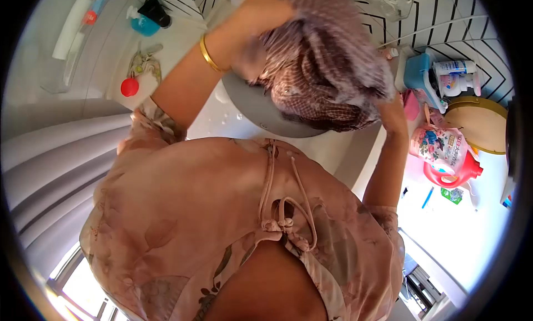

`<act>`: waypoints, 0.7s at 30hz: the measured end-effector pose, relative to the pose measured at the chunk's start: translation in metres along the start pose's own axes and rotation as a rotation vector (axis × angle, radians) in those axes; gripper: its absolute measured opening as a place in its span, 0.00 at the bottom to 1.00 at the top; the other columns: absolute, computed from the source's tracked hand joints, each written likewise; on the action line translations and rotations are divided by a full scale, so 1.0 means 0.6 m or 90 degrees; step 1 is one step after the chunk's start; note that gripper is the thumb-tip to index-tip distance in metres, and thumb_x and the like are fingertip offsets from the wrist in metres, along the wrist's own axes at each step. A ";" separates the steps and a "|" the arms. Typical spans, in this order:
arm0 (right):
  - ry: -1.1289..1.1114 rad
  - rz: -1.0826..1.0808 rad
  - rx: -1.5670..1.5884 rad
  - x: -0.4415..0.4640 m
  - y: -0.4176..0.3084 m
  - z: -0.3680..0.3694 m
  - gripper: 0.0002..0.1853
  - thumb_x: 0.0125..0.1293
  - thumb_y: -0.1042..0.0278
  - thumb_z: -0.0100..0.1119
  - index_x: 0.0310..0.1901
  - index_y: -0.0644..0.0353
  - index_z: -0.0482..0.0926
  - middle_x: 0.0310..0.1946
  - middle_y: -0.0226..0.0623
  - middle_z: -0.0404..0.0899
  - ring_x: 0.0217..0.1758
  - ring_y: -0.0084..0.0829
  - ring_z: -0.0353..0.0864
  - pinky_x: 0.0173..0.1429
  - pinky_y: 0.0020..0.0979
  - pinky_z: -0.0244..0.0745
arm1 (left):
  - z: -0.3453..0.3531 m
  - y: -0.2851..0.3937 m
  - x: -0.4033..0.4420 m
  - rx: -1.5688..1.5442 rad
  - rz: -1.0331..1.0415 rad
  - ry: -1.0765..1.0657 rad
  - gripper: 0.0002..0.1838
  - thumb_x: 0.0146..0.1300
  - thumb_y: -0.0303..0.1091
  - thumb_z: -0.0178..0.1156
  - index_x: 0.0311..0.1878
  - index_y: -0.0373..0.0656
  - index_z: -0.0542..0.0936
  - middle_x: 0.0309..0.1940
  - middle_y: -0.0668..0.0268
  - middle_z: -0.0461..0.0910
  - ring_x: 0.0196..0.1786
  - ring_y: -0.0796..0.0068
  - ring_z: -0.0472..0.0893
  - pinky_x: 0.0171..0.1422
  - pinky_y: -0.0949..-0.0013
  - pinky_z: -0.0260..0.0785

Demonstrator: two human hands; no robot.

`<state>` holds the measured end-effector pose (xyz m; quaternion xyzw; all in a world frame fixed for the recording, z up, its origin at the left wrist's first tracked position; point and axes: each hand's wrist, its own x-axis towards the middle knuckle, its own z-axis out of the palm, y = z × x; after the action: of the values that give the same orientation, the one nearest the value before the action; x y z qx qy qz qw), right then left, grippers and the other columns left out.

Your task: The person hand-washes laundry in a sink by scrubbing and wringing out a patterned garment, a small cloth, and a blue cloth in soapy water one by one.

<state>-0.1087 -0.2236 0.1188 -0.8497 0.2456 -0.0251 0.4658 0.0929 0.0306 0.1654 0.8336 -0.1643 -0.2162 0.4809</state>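
A bunched, dark brownish-purple checked cloth, perhaps a garment, hangs in loose folds between my two hands. My left hand, below a gold bangle, grips its upper left part; motion blurs the fingers a little. At the cloth's lower right edge, my right hand holds on, with its fingers mostly hidden behind the folds. Beneath the cloth lies a round grey basin, partly covered by it, set in a white surface dotted with water drops.
On the right stand a blue container, white bottles, a round tan lid or board, a floral pouch and a red-handled bottle. A blue pump bottle and red ball-like item sit left, near a grey curtain.
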 end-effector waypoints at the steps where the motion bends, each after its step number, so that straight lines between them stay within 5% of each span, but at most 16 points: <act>1: -0.001 0.017 -0.025 0.025 0.032 0.014 0.32 0.47 0.73 0.63 0.58 0.64 0.65 0.45 0.39 0.76 0.45 0.29 0.75 0.49 0.28 0.68 | 0.034 -0.066 0.028 -0.023 0.061 0.045 0.33 0.48 0.27 0.63 0.59 0.32 0.63 0.37 0.58 0.76 0.28 0.76 0.74 0.30 0.73 0.69; 2: -0.002 0.035 -0.052 0.047 0.058 0.026 0.31 0.48 0.74 0.60 0.58 0.63 0.65 0.44 0.38 0.76 0.41 0.28 0.75 0.43 0.28 0.71 | 0.074 -0.154 0.062 -0.048 0.122 0.089 0.35 0.48 0.27 0.63 0.61 0.33 0.61 0.37 0.58 0.76 0.24 0.78 0.72 0.25 0.74 0.67; 4: -0.018 0.093 -0.067 0.094 0.126 0.064 0.31 0.49 0.76 0.57 0.59 0.60 0.65 0.43 0.37 0.76 0.36 0.26 0.76 0.32 0.28 0.73 | 0.126 -0.277 0.093 -0.123 -0.112 -0.080 0.37 0.47 0.33 0.65 0.61 0.37 0.61 0.48 0.50 0.75 0.48 0.66 0.76 0.53 0.68 0.69; 6: -0.055 0.178 -0.067 0.127 0.132 0.112 0.33 0.48 0.73 0.55 0.60 0.56 0.64 0.42 0.43 0.76 0.39 0.30 0.76 0.39 0.29 0.71 | 0.171 -0.322 0.073 -0.007 -0.083 -0.053 0.38 0.47 0.30 0.63 0.63 0.39 0.60 0.53 0.52 0.70 0.48 0.66 0.75 0.49 0.69 0.70; 7: -0.079 0.224 -0.082 0.135 0.124 0.144 0.34 0.47 0.70 0.55 0.61 0.54 0.63 0.42 0.50 0.77 0.44 0.35 0.77 0.49 0.31 0.69 | 0.185 -0.333 0.061 0.078 -0.057 -0.066 0.39 0.47 0.30 0.63 0.64 0.40 0.59 0.56 0.53 0.67 0.51 0.64 0.73 0.51 0.67 0.69; 9: -0.031 0.116 -0.141 0.139 0.116 0.205 0.31 0.47 0.70 0.54 0.58 0.56 0.66 0.41 0.55 0.74 0.42 0.40 0.76 0.49 0.36 0.70 | 0.202 -0.319 0.029 0.276 0.010 -0.112 0.40 0.46 0.31 0.64 0.65 0.43 0.58 0.62 0.55 0.60 0.58 0.60 0.67 0.57 0.61 0.64; 11: -0.016 0.062 -0.293 0.163 0.232 0.283 0.27 0.48 0.67 0.56 0.54 0.57 0.69 0.42 0.56 0.71 0.43 0.47 0.74 0.49 0.40 0.69 | 0.215 -0.306 0.019 0.487 0.100 -0.167 0.42 0.46 0.35 0.64 0.66 0.47 0.56 0.66 0.59 0.53 0.65 0.58 0.59 0.63 0.53 0.57; 13: 0.010 -0.070 -0.390 0.121 0.196 0.304 0.24 0.48 0.61 0.59 0.49 0.57 0.73 0.50 0.61 0.68 0.47 0.56 0.71 0.53 0.40 0.67 | 0.223 -0.305 0.029 0.687 0.206 -0.204 0.45 0.46 0.39 0.64 0.68 0.52 0.53 0.69 0.64 0.47 0.69 0.57 0.51 0.67 0.46 0.49; 14: 0.050 -0.197 -0.415 0.094 0.178 0.300 0.24 0.46 0.58 0.60 0.47 0.57 0.73 0.48 0.60 0.68 0.47 0.57 0.71 0.52 0.46 0.67 | 0.207 -0.285 0.037 0.678 0.155 -0.255 0.43 0.46 0.38 0.63 0.67 0.52 0.55 0.70 0.66 0.46 0.72 0.59 0.42 0.68 0.41 0.40; 15: 0.091 -0.324 -0.435 0.077 0.163 0.299 0.24 0.45 0.55 0.61 0.45 0.57 0.74 0.46 0.59 0.67 0.47 0.59 0.70 0.50 0.51 0.66 | 0.205 -0.299 0.046 0.637 0.118 -0.270 0.45 0.45 0.41 0.63 0.68 0.52 0.53 0.70 0.66 0.46 0.71 0.58 0.43 0.68 0.43 0.40; 17: 0.083 -0.361 -0.444 0.076 0.144 0.318 0.24 0.40 0.54 0.63 0.40 0.57 0.76 0.49 0.60 0.65 0.48 0.61 0.68 0.49 0.54 0.64 | 0.198 -0.319 0.065 0.551 0.044 -0.292 0.50 0.42 0.46 0.65 0.69 0.54 0.50 0.70 0.65 0.46 0.71 0.56 0.44 0.70 0.47 0.40; 18: 0.078 -0.377 -0.447 0.079 0.145 0.326 0.23 0.37 0.53 0.64 0.37 0.57 0.77 0.51 0.61 0.63 0.48 0.62 0.68 0.49 0.56 0.63 | 0.200 -0.316 0.082 0.430 -0.060 -0.412 0.51 0.41 0.46 0.65 0.69 0.49 0.49 0.69 0.60 0.45 0.71 0.54 0.44 0.72 0.57 0.40; 21: -0.003 -0.298 -0.371 0.159 0.203 0.378 0.22 0.38 0.50 0.64 0.34 0.56 0.78 0.54 0.62 0.61 0.50 0.60 0.67 0.50 0.56 0.63 | 0.227 -0.299 0.093 0.443 -0.082 -0.445 0.52 0.41 0.44 0.65 0.68 0.43 0.47 0.69 0.55 0.45 0.70 0.53 0.46 0.73 0.65 0.41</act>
<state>-0.0115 -0.1432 -0.1248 -0.9798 0.0406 -0.0582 0.1868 0.0817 -0.0092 -0.0628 0.8309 -0.3260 -0.4445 0.0762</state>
